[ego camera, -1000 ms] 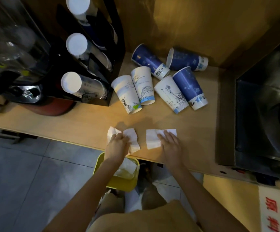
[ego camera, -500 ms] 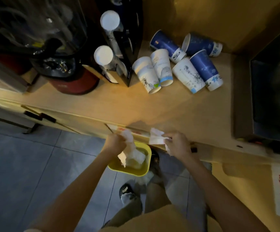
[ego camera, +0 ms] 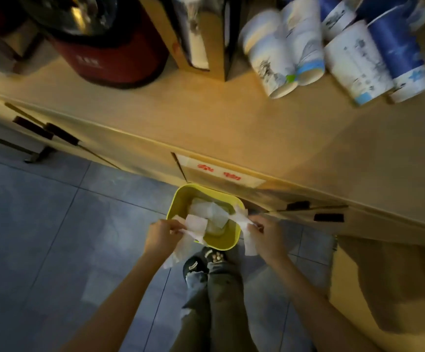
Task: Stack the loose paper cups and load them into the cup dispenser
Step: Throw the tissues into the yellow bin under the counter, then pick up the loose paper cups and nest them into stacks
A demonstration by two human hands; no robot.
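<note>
Head view: both hands hang low over the small yellow plastic bin [ego camera: 221,243] on the floor. The left hand [ego camera: 161,233] pinches a crumpled white tissue [ego camera: 193,226]; the right hand [ego camera: 267,236] clamps another white tissue [ego camera: 244,221], neither grip free. The loose white and blue paper cups [ego camera: 333,54] lie toppled far right on the wooden table [ego camera: 206,118], bases toward us, nearer the right hand.
</note>
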